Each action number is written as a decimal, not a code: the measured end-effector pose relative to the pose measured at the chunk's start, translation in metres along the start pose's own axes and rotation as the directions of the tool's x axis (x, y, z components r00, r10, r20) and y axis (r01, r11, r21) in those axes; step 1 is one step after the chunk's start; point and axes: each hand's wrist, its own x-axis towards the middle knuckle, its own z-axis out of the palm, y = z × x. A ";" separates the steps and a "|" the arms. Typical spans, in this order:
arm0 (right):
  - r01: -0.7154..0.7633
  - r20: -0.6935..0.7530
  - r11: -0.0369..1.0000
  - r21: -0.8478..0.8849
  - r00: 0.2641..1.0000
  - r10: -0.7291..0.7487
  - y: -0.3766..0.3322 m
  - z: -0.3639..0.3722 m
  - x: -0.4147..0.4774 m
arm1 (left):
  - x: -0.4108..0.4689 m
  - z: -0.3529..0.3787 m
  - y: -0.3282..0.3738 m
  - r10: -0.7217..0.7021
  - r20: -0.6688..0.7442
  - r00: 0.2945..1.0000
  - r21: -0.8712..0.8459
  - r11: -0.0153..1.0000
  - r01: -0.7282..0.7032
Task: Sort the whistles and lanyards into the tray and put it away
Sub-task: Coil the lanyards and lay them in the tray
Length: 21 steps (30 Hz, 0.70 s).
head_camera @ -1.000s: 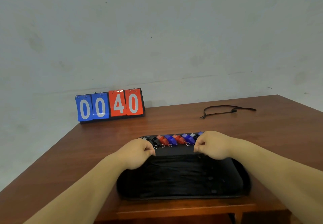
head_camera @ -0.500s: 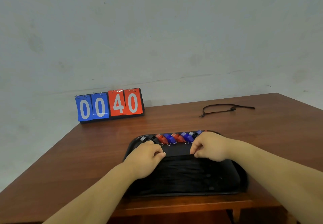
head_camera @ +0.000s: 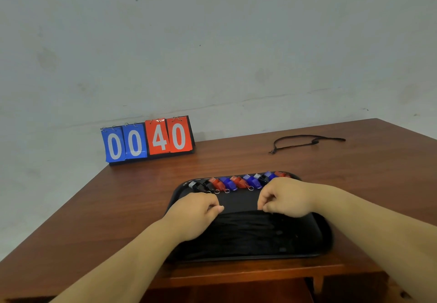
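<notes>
A black tray (head_camera: 325, 229) lies at the table's near edge. Along its far rim stands a row of several whistles (head_camera: 233, 182), black, red and blue, with small rings. A pile of black lanyards (head_camera: 248, 234) fills the tray's near part. My left hand (head_camera: 194, 210) and my right hand (head_camera: 285, 199) hover over the pile's far edge with curled fingers, each pinching at a lanyard in the pile; the cord itself is hard to make out against the black. One more black lanyard (head_camera: 305, 142) lies loose on the table at the far right.
A flip scoreboard (head_camera: 147, 140) reading 00 40 stands at the table's back left against the wall. The brown table (head_camera: 123, 198) ends just in front of the tray, and its right edge slopes off at the far right.
My left hand has shifted a little to the right, toward the right hand, over the lanyard pile. The right hand has stayed almost in place. The tray and the whistles have not moved.
</notes>
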 end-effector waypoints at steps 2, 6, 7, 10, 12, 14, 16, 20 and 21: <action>0.014 0.000 1.000 0.003 1.000 -0.014 0.000 0.000 -0.001 | 0.000 -0.001 0.000 0.001 0.007 1.000 0.015 1.000 -0.001; 0.032 -0.062 0.999 0.021 0.998 -0.030 0.003 -0.004 -0.001 | 0.003 -0.006 0.002 0.003 0.015 1.000 0.035 0.999 -0.004; 0.029 -0.084 0.999 0.017 0.996 -0.028 0.005 -0.006 -0.002 | 0.004 -0.008 0.003 0.005 0.017 1.000 0.041 0.999 -0.006; 0.024 -0.131 1.000 0.004 0.991 -0.024 0.009 -0.014 -0.004 | 0.011 -0.012 0.009 0.023 0.016 1.000 0.048 0.999 -0.024; 0.024 -0.159 1.000 0.004 0.987 -0.023 0.012 -0.019 -0.005 | 0.017 -0.014 0.016 0.035 0.005 0.999 0.045 0.998 -0.036; 0.015 -0.201 1.000 0.014 0.980 -0.012 0.018 -0.025 -0.004 | 0.026 -0.017 0.023 0.053 -0.018 0.998 0.046 0.998 -0.052; -0.003 -0.238 1.000 0.020 0.971 0.008 0.027 -0.031 -0.002 | 0.037 -0.020 0.033 0.062 -0.039 0.997 0.041 0.997 -0.061; -0.039 -0.295 0.998 0.056 0.954 0.054 0.057 -0.047 0.002 | 0.071 -0.025 0.052 0.082 -0.070 0.994 0.054 0.995 -0.079; -0.048 -0.307 0.997 0.058 0.950 0.064 0.066 -0.051 0.004 | 0.081 -0.026 0.057 0.093 -0.075 0.993 0.046 0.995 -0.089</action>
